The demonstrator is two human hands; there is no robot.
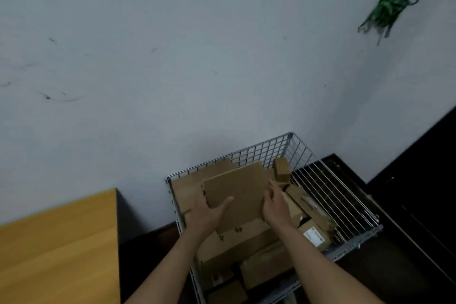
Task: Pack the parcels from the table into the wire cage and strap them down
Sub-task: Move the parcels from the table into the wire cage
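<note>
wall [172,57]: grey, scuffed, fills everything beyond both hands.
table [56,242]: wood top, out to the left of the left hand. No parcels on the part in view.
wire cage [345,195]: straight under both hands, back rim against the wall. Already holds a packed layer of brown cartons.
big carton [237,237]: directly below the wrists, in the cage. Small dark print marks on its top, too blurred to read.
flat parcel [237,192]: between the two hands, above the stacked load, tilted with its far edge higher. Plain brown card, no writing visible.
handling: looks light and fairly stiff. A thin flat carton probably flexes if squeezed mid-panel. The dry card surface shouldn't slip.
grip: best taken at opposite side edges, as now; lay it flat on the stack.
strap bundle [392,7]: green, hanging on the wall well above and right of the right hand. Untouched; strapping not yet started.
left hand [209,212]: grips the parcel's near-left edge, thumb spread across the top face, fingers hidden underneath.
right hand [275,207]: laid against the parcel's right edge, fingers fairly straight and pressing inward. Thumb hidden.
labelled carton [318,238]: just right of the right forearm, in the cage.
small box [282,169]: just beyond the right fingertips, near the cage's back corner.
white label [313,234]: on the labelled carton, small red mark at one corner. Text unreadable.
</note>
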